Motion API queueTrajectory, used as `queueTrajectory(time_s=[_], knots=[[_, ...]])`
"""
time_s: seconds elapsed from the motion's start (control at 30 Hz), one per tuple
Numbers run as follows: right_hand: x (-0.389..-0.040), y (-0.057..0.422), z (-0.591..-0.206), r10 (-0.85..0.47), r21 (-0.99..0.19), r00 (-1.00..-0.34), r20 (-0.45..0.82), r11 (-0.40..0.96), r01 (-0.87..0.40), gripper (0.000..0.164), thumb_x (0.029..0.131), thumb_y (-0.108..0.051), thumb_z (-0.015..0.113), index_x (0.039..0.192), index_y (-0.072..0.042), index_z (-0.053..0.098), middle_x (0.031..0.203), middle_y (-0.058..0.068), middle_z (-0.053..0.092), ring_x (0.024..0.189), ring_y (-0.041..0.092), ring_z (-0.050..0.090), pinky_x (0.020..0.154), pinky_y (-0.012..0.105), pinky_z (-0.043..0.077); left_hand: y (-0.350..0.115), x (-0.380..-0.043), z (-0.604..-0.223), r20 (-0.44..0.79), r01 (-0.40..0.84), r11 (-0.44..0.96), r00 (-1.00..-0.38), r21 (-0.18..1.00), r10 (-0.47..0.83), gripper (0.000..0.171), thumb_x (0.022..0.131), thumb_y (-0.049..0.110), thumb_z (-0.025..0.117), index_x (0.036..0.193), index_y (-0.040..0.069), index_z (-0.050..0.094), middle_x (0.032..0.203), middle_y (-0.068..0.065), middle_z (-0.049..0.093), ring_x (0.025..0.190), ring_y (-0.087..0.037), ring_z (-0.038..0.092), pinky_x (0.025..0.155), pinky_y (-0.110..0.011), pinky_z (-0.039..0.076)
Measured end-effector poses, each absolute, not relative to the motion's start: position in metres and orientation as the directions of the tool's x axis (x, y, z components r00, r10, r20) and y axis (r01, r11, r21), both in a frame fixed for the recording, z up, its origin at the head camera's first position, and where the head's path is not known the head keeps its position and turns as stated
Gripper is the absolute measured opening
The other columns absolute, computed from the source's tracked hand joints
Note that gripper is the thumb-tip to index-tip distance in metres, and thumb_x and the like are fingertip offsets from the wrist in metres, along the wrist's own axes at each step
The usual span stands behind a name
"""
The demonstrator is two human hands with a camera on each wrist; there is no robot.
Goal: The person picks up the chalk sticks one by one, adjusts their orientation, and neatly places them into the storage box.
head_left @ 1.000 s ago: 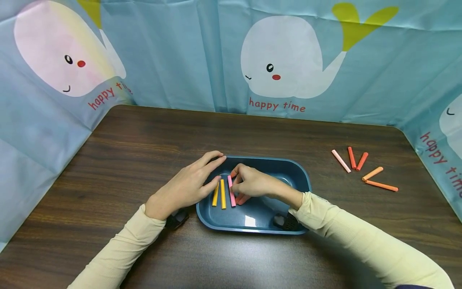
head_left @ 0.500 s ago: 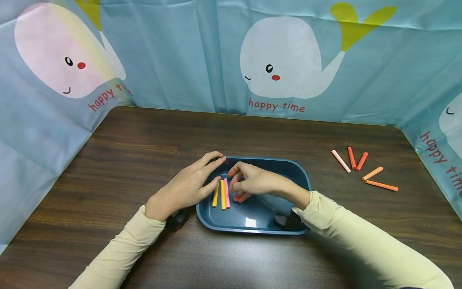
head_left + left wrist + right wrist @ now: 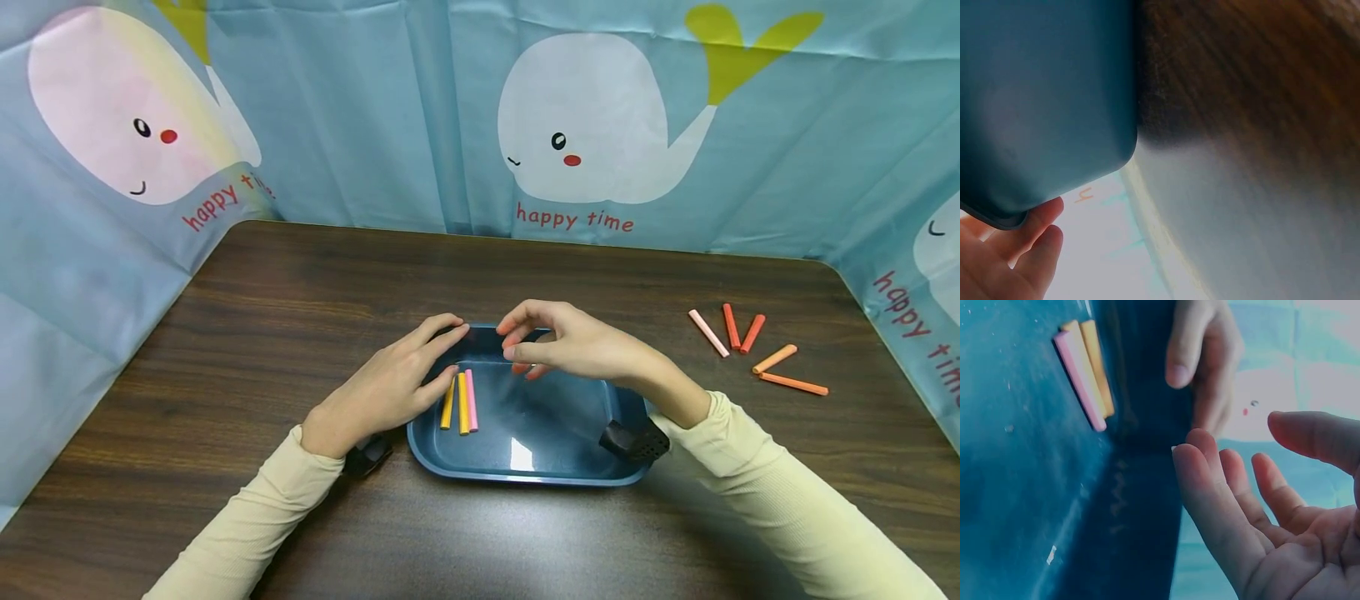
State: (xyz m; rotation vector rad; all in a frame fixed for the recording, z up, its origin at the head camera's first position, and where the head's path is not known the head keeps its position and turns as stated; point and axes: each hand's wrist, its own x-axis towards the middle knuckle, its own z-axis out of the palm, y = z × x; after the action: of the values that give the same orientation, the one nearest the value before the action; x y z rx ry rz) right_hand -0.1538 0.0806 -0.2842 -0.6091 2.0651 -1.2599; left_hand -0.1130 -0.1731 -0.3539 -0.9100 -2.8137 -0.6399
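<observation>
A dark blue tray [image 3: 525, 482] stands on the table. At its left end my left hand [image 3: 393, 375] holds the rim, thumb inside and the other fingers along the outer wall. In the left wrist view its fingertips [image 3: 1041, 253] show by the tray's corner. Inside the tray, near that thumb, lie a pink crayon-like stick [image 3: 472, 401] and two yellow sticks [image 3: 462, 405], the pink one against a yellow one. My right hand [image 3: 573, 342] is above the tray's back part, fingers loosely bent and apart, with nothing between them.
On the table right of the tray lie a pale pink stick [image 3: 708, 334], two red sticks [image 3: 731, 327] and two orange sticks [image 3: 793, 385]. A blue curtain [image 3: 442, 117] with whale prints hangs along the table's back and sides.
My right hand shifted the pink stick left against a yellow one, let go of it, then rose back and to the right. My left hand stayed at the tray's rim.
</observation>
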Motion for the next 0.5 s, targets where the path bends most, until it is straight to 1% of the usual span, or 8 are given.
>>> queueTrajectory(time_s=[0.1,0.27,0.33,0.4,0.5], knots=[[-0.156,0.090,-0.282,-0.668,-0.898,-0.704,-0.241,0.429,-0.100,0.034,0.098,-0.011,0.060,0.128,0.000,0.053,0.116,0.018,0.062,0.100,0.030,0.070,0.085,0.039,0.059,-0.173,-0.114,-0.354,0.225,0.575,0.736,-0.818,0.357,0.530,0.052,0.097,0.021,0.061,0.146,0.006,0.049,0.145,-0.007,0.045,0.122,-0.022,0.056,0.099,-0.041,0.052],[-0.157,0.104,-0.278,-0.658,-0.896,-0.734,-0.168,0.412,-0.164,0.033,0.098,-0.010,0.060,0.128,0.002,0.053,0.115,0.019,0.064,0.100,0.027,0.070,0.087,0.041,0.058,-0.172,-0.115,-0.354,0.221,0.572,0.739,-0.820,0.356,0.528,0.052,0.098,0.022,0.060,0.146,0.006,0.049,0.146,-0.007,0.045,0.124,-0.022,0.056,0.099,-0.041,0.052],[-0.157,0.109,-0.276,-0.642,-0.895,-0.754,-0.138,0.408,-0.183,0.032,0.097,-0.009,0.061,0.127,0.001,0.054,0.114,0.019,0.065,0.100,0.029,0.069,0.087,0.039,0.058,-0.172,-0.115,-0.354,0.222,0.571,0.739,-0.821,0.358,0.526,0.052,0.098,0.022,0.060,0.146,0.006,0.049,0.147,-0.008,0.045,0.124,-0.022,0.056,0.099,-0.042,0.052],[-0.158,0.115,-0.275,-0.616,-0.883,-0.779,-0.115,0.422,-0.204,0.032,0.096,-0.010,0.063,0.126,-0.001,0.056,0.112,0.017,0.066,0.098,0.026,0.069,0.086,0.039,0.058,-0.172,-0.114,-0.354,0.221,0.569,0.740,-0.822,0.359,0.525,0.052,0.098,0.022,0.060,0.146,0.006,0.048,0.147,-0.008,0.045,0.123,-0.023,0.056,0.097,-0.042,0.052],[-0.157,0.124,-0.272,-0.573,-0.868,-0.814,-0.097,0.449,-0.213,0.033,0.096,-0.012,0.065,0.127,-0.005,0.056,0.114,0.013,0.066,0.100,0.025,0.068,0.086,0.033,0.057,-0.173,-0.112,-0.353,0.210,0.562,0.743,-0.827,0.364,0.522,0.053,0.098,0.022,0.060,0.147,0.007,0.047,0.148,-0.008,0.044,0.123,-0.023,0.057,0.095,-0.042,0.053]])
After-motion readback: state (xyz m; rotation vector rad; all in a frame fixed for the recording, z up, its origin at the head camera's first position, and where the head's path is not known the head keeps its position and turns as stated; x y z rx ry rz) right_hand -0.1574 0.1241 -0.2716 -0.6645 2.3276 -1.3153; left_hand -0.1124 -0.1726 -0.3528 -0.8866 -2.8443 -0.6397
